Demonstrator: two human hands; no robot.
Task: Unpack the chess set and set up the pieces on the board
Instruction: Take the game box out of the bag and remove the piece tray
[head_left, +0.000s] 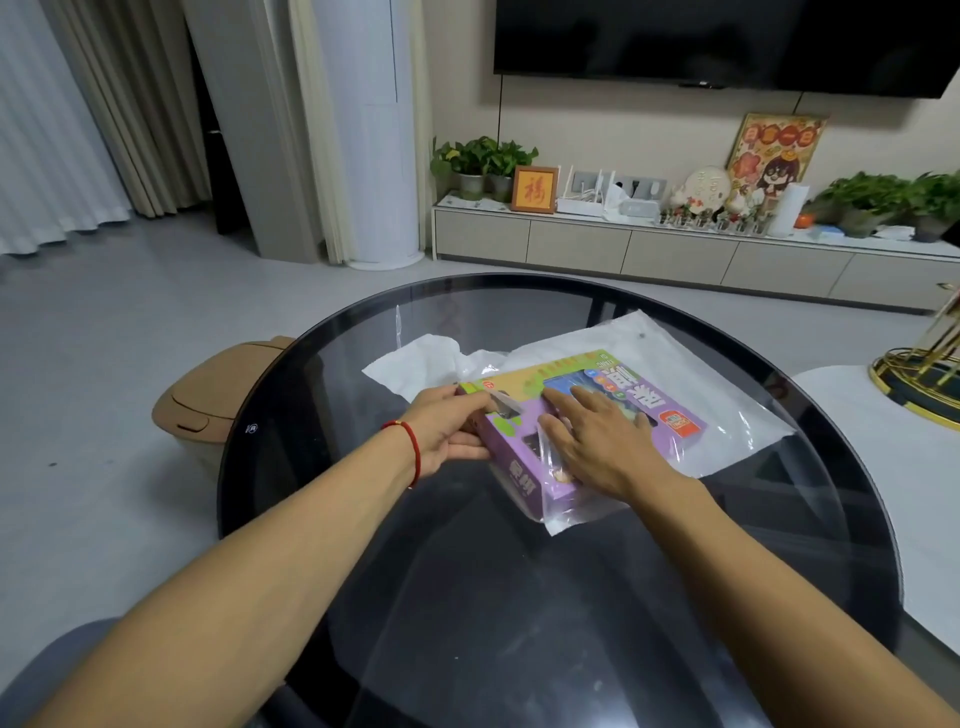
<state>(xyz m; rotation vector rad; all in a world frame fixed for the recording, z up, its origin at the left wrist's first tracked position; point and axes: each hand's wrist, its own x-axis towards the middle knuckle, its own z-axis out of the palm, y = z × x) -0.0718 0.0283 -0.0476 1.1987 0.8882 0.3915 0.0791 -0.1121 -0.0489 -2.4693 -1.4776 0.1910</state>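
A round dark glass table (519, 597) is in front of me, and a clear plastic bag (675, 374) lies flat on it. The purple chess set box (524, 462) lies on this bag, near the middle of the table. My right hand (597, 441) rests flat on top of the box, fingers straight and spread. My left hand (447, 431) holds the box's left end, with fingers curled around its edge. On this wrist is a red string bracelet (413, 452).

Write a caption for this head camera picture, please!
Left hand grips the purple chess box; right hand presses on top.
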